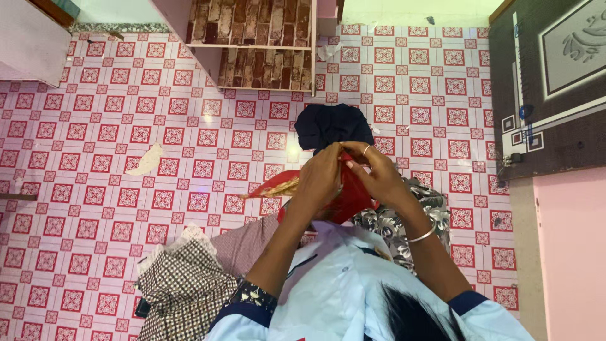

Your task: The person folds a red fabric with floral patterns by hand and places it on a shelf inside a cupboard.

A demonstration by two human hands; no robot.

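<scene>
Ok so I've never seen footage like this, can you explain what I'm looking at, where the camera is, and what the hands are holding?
The one picture comes from a camera worn on a person's head, looking straight down, so you see their own arms from above. There is no machine, only two bare hands. The left hand and the right hand are both closed on a red cloth with a gold edge, held up in front of the body. Below it a dark blue cloth lies on the red-and-white patterned floor tiles. Nearer the person lie a brown checked fabric and a grey flowered fabric. A brick-patterned shelf stands at the top.
</scene>
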